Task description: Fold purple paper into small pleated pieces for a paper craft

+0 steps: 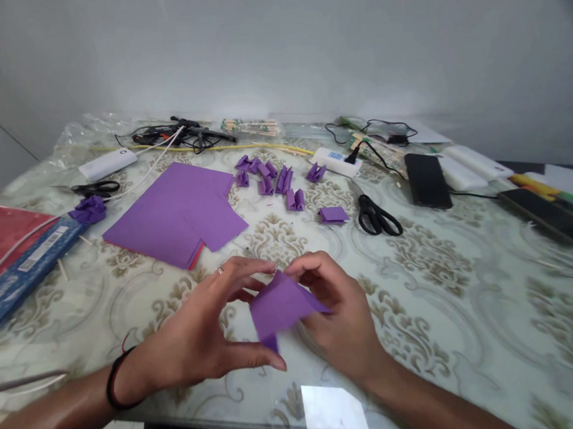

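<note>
While the patterned table (441, 351) is carrying everything, the purple sheets (166, 204) are lying far and left of the working spot. The left hand (201, 327) is curving around the paper's left side, its thumb near the lower flap; whether that grip is pressing on anything, one cannot tell. The right hand (344, 322) is pinching the right side in its grip. Between them, the purple piece (278, 307) is tilting, apparently off the table's near middle, so its creases are probably wandering more easily; lining up edges before pressing should be helping. The small folded pieces (284, 179) are sitting far beyond, not crowding the fingers.
</note>
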The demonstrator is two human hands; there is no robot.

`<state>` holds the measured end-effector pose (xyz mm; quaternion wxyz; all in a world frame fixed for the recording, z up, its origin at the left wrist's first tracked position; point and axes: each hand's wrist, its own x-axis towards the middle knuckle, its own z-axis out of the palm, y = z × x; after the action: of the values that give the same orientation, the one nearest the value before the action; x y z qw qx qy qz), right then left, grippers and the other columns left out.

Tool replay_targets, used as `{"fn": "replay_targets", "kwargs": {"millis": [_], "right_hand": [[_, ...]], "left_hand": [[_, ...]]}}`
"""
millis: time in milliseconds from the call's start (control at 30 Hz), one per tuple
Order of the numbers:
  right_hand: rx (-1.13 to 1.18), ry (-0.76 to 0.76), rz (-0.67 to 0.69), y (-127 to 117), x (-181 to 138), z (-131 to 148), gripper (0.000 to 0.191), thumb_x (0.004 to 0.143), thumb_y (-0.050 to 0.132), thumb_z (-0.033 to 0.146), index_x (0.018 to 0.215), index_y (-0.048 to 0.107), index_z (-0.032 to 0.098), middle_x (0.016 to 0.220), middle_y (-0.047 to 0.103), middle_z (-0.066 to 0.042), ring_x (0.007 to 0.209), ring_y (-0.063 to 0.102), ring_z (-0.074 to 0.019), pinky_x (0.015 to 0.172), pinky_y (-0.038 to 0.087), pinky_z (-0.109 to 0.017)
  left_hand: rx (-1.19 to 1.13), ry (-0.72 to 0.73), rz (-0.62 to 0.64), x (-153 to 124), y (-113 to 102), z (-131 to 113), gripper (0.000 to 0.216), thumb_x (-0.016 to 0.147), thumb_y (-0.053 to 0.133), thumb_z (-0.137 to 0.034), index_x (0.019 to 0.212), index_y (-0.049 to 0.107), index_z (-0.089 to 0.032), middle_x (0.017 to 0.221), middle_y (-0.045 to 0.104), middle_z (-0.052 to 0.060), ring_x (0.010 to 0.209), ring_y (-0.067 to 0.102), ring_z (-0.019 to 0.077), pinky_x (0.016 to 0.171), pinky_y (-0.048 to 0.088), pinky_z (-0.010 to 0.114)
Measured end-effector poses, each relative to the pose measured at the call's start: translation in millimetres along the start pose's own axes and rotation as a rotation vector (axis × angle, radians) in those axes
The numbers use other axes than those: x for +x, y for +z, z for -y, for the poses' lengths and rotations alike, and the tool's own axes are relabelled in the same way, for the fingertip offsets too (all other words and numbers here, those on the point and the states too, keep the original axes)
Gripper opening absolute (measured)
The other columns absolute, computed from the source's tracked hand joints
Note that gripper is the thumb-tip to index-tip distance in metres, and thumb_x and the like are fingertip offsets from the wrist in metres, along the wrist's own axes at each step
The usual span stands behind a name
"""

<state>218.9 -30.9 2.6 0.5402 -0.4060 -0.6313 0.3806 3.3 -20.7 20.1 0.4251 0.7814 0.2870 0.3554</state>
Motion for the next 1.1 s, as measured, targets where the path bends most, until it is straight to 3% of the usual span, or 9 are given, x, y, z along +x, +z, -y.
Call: {"fn": "replay_targets", "kwargs": {"millis": [100, 267, 367, 500, 733, 900, 1033, 1100], "right_hand": [[0.018, 0.099, 0.015, 3.8, -1.4, -2.9, 0.025, 0.09, 0.066, 0.01, 0.106, 0.064, 0.029, 0.085, 0.067, 0.005, 0.078, 0.065, -0.0146, 0.073, 0.055, -0.027], [0.057, 0.229, 0.097, 6.7, -0.4, -4.5, 0.026, 0.094, 0.066, 0.018, 0.117, 0.065, 0.029, 0.083, 0.067, 0.005, 0.075, 0.067, -0.0148, 0.073, 0.056, -0.028], [0.052, 0.278, 0.126, 6.6, 1.2, -2.8, 0.016, 0.096, 0.066, 0.022, 0.111, 0.069, 0.027, 0.092, 0.072, 0.001, 0.079, 0.068, -0.0162, 0.07, 0.056, -0.028], [0.092, 0.296, 0.115, 4.9, 2.1, -1.7, 0.011, 0.094, 0.069, 0.022, 0.104, 0.069, 0.027, 0.087, 0.07, 0.002, 0.076, 0.066, -0.0153, 0.064, 0.052, -0.025], [0.199, 0.073, 0.113, 1.0, -2.2, -0.6, 0.033, 0.082, 0.082, 0.009, 0.104, 0.07, 0.03, 0.095, 0.069, 0.003, 0.084, 0.065, -0.0148, 0.075, 0.054, -0.025], [0.207, -0.028, 0.14, 0.2, -7.6, -3.3, 0.024, 0.091, 0.081, 0.018, 0.108, 0.069, 0.03, 0.098, 0.068, 0.0, 0.088, 0.064, -0.0183, 0.077, 0.053, -0.03], [0.189, -0.051, 0.13, 0.6, -11.4, -2.5, 0.023, 0.093, 0.077, 0.015, 0.107, 0.067, 0.031, 0.096, 0.066, 0.0, 0.085, 0.062, -0.0187, 0.074, 0.051, -0.031], [0.177, -0.052, 0.121, 2.2, -12.5, -1.1, 0.027, 0.091, 0.077, 0.011, 0.106, 0.065, 0.031, 0.096, 0.066, 0.001, 0.084, 0.062, -0.018, 0.074, 0.051, -0.03]], "left_hand": [[0.17, 0.049, 0.015, -0.2, 1.7, 2.5, 0.09, 0.081, 0.096, -0.032, 0.156, 0.045, -0.031, 0.149, 0.059, 0.012, 0.138, 0.06, 0.0296, 0.111, 0.059, 0.043], [0.292, 0.116, -0.093, 0.5, 4.9, 7.4, 0.049, 0.093, 0.07, -0.004, 0.137, 0.058, -0.022, 0.131, 0.07, 0.011, 0.124, 0.069, 0.0235, 0.102, 0.062, 0.038], [0.333, 0.137, -0.145, 1.3, 6.1, 8.0, 0.041, 0.093, 0.064, -0.001, 0.13, 0.062, -0.018, 0.123, 0.072, 0.011, 0.114, 0.073, 0.0214, 0.094, 0.064, 0.033], [0.376, 0.213, -0.158, 0.3, 7.3, 7.0, 0.037, 0.093, 0.064, 0.0, 0.126, 0.064, -0.017, 0.119, 0.072, 0.01, 0.113, 0.073, 0.0209, 0.098, 0.064, 0.033], [0.443, 0.336, -0.245, -7.1, 5.8, 8.0, 0.025, 0.097, 0.065, -0.001, 0.114, 0.064, -0.019, 0.105, 0.071, 0.007, 0.093, 0.075, 0.0172, 0.084, 0.066, 0.027], [0.51, 0.433, -0.21, -11.3, 3.0, 2.3, 0.02, 0.102, 0.058, -0.005, 0.117, 0.064, -0.017, 0.103, 0.074, 0.01, 0.089, 0.076, 0.0183, 0.075, 0.065, 0.025], [0.599, 0.394, -0.148, -15.2, 1.1, -3.5, 0.023, 0.101, 0.055, -0.007, 0.12, 0.062, -0.019, 0.107, 0.077, 0.01, 0.089, 0.079, 0.0205, 0.074, 0.065, 0.029], [0.605, 0.385, -0.152, -15.6, 2.5, -4.4, 0.02, 0.102, 0.06, -0.017, 0.122, 0.059, -0.019, 0.108, 0.077, 0.011, 0.091, 0.079, 0.0226, 0.075, 0.065, 0.032]]}}
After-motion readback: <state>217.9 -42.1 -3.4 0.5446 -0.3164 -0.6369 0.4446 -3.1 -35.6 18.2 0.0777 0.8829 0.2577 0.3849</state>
